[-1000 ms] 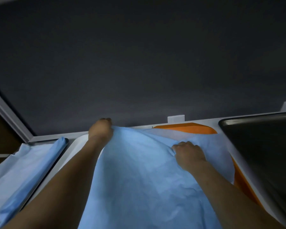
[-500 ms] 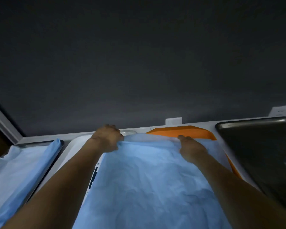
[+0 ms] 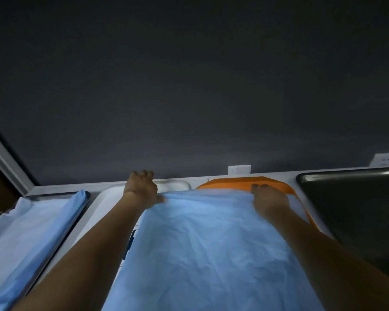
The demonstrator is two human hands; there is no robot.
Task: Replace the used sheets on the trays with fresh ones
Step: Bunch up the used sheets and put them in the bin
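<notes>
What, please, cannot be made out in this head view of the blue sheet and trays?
All in the head view:
Orange plastic tray: mostly under the light blue paper sheet; only its far rim and right edge show.
Sheet's near end: cut off by the bottom edge.
Right hand: its own back hides whether the fingers pinch the sheet.
Dark print by the sheet's left edge: too small, half covered.

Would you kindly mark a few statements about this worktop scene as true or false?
1. The left hand and right hand are at the sheet's far edge. True.
2. The tray showing beyond that edge is green. False: it is an orange tray.
3. A sink lies to the right. True.
4. The far-left tray is bare. False: another sheet covers it.
</notes>
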